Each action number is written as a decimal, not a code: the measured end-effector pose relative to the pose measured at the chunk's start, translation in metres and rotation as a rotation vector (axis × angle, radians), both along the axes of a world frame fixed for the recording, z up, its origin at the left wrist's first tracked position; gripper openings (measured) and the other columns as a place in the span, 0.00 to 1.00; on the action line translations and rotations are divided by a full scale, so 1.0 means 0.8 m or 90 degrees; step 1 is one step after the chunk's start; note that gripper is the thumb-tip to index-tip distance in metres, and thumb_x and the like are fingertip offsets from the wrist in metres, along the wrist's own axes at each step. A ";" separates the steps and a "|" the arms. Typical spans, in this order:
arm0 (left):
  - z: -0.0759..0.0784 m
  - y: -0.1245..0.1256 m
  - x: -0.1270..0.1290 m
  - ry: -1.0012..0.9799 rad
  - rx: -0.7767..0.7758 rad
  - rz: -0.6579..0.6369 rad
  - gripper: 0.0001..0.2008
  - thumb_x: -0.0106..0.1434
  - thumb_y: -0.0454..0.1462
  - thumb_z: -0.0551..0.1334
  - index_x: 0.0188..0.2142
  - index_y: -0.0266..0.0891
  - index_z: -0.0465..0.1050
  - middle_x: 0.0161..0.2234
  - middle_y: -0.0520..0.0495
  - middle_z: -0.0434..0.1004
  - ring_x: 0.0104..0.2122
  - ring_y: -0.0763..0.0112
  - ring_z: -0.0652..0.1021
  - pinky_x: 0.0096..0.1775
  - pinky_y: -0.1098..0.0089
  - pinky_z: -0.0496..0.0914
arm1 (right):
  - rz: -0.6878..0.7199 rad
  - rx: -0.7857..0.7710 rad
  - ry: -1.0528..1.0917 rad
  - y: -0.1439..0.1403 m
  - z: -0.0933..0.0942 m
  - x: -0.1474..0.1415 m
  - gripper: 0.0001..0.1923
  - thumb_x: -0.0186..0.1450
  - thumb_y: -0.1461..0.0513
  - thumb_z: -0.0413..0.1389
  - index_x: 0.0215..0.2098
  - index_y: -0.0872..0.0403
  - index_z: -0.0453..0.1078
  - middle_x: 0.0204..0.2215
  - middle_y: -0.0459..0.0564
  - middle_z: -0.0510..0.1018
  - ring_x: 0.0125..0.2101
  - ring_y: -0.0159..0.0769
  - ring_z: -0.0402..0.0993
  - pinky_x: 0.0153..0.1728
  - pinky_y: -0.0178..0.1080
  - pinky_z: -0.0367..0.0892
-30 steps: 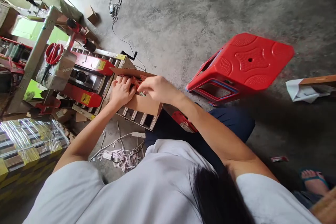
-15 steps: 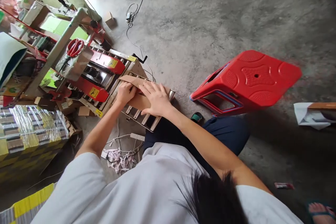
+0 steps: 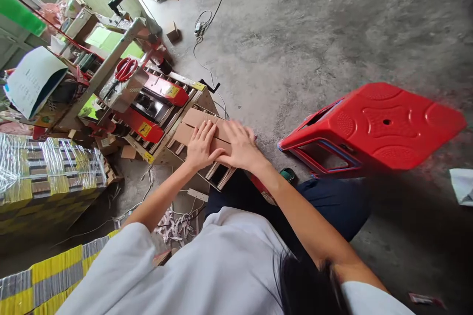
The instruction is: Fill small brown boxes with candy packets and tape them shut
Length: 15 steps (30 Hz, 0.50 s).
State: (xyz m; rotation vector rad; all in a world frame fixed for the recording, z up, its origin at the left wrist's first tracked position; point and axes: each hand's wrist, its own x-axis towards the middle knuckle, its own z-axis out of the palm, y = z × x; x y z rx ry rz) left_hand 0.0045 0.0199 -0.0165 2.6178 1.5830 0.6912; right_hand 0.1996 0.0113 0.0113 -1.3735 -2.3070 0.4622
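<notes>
A small brown cardboard box (image 3: 187,134) lies on the roller conveyor (image 3: 218,167) in front of me, its top flaps folded down with a seam between them. Both of my hands rest on its top. My left hand (image 3: 201,145) lies flat with its fingers stretched out over the flaps. Beside it, my right hand (image 3: 242,146) spreads over the box's right end, the thumb pointing at the left thumb. Beyond the box sits the taping machine (image 3: 158,103) with red side guides. The box's near side is partly hidden by my hands.
Red scissors (image 3: 125,69) lie on top of the machine. A red plastic stool (image 3: 388,123) stands to the right. Wrapped stacks of flat cardboard (image 3: 51,172) are at the left. A cable (image 3: 201,34) runs along the floor, and paper strips (image 3: 177,226) lie below the conveyor.
The raised flap now lies flat on the box. My left hand has gone from closed at the flap to flat on top. The view has shifted, so the surroundings sit further right.
</notes>
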 end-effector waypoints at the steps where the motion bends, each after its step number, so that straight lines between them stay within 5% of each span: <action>1: 0.002 0.006 -0.006 0.008 -0.012 -0.013 0.42 0.68 0.61 0.48 0.69 0.34 0.55 0.69 0.34 0.56 0.70 0.51 0.55 0.69 0.50 0.47 | -0.039 -0.005 0.003 -0.006 -0.004 0.002 0.50 0.60 0.47 0.63 0.71 0.62 0.51 0.70 0.70 0.49 0.70 0.61 0.46 0.66 0.65 0.47; 6: 0.016 0.010 -0.022 0.040 -0.093 -0.060 0.41 0.70 0.58 0.44 0.70 0.29 0.53 0.71 0.30 0.48 0.72 0.50 0.47 0.70 0.49 0.45 | -0.139 -0.023 0.079 -0.029 -0.024 -0.018 0.45 0.66 0.54 0.56 0.71 0.69 0.45 0.71 0.75 0.42 0.69 0.65 0.44 0.65 0.65 0.50; 9: 0.017 -0.013 -0.010 0.050 -0.149 -0.079 0.40 0.71 0.57 0.42 0.72 0.31 0.48 0.73 0.30 0.39 0.72 0.48 0.39 0.69 0.44 0.42 | -0.007 -0.119 0.161 -0.013 -0.025 -0.013 0.47 0.62 0.57 0.59 0.72 0.67 0.46 0.72 0.70 0.36 0.71 0.62 0.37 0.69 0.61 0.45; 12: 0.012 -0.032 0.008 0.042 -0.135 -0.057 0.51 0.61 0.64 0.54 0.72 0.33 0.48 0.73 0.27 0.37 0.72 0.41 0.38 0.68 0.41 0.41 | 0.123 -0.264 0.329 0.010 -0.022 0.019 0.47 0.62 0.52 0.60 0.73 0.56 0.47 0.72 0.61 0.45 0.71 0.52 0.45 0.69 0.54 0.52; 15: 0.009 -0.026 0.004 0.031 -0.092 -0.023 0.50 0.58 0.59 0.63 0.70 0.33 0.54 0.71 0.25 0.44 0.71 0.38 0.45 0.68 0.41 0.44 | 0.028 -0.323 0.457 0.007 -0.023 0.056 0.44 0.63 0.49 0.60 0.72 0.48 0.51 0.69 0.57 0.57 0.67 0.52 0.58 0.64 0.54 0.62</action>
